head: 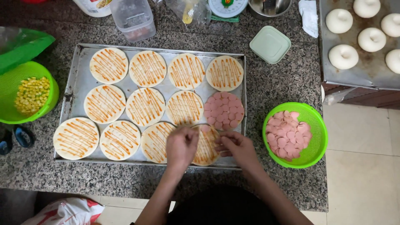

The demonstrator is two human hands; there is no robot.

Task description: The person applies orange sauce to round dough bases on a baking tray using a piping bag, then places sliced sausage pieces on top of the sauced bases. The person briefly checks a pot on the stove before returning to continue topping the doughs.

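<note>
Two hands meet over the dough round (207, 146) at the near right corner of the metal tray (71, 83)

The left hand (181, 146) covers the round's left part with fingers curled together; the right hand (236, 146) has its fingertips pinched together at the round's right edge, on what looks like a sausage slice, though it is too small to be sure. Just above lies a round covered in pink sausage slices (224, 111); the other ten rounds show only orange sauce stripes. Right of the tray stands a green basket of sausage slices (295, 134), left a green basket of corn (28, 92). At top right, a second tray of dough balls (362, 37) is cut off by the frame
</note>
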